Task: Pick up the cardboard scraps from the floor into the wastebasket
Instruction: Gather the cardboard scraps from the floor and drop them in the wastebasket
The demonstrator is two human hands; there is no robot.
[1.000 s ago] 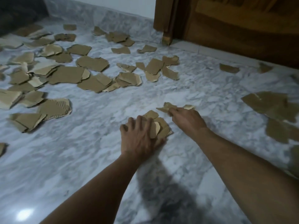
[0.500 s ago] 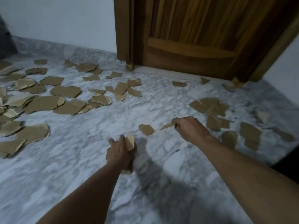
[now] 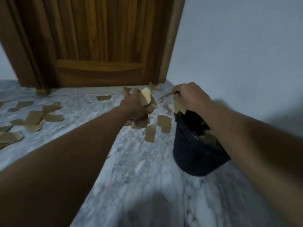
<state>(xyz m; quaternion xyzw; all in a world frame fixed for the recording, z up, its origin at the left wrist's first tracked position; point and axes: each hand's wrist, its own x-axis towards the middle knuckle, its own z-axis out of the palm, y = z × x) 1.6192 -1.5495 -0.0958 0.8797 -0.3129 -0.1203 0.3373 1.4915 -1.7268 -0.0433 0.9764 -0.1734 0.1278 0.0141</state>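
Note:
My left hand [image 3: 135,106] grips a bunch of brown cardboard scraps [image 3: 146,97] raised above the floor, just left of the wastebasket. My right hand [image 3: 190,95] holds a few scraps [image 3: 177,106] right over the rim of the black wastebasket [image 3: 193,154], which stands on the marble floor at the right. Cardboard pieces show inside the basket [image 3: 208,138], partly hidden by my right forearm. Loose scraps [image 3: 164,123] lie on the floor between my hands.
More cardboard scraps [image 3: 36,118] are spread over the grey marble floor [image 3: 139,169] at the left. A wooden door [image 3: 98,43] closes off the far side. A pale wall [image 3: 242,54] stands right behind the wastebasket.
Both hands lifted off the floor with their scraps and swung right to the wastebasket. My view turned right, bringing the basket into sight.

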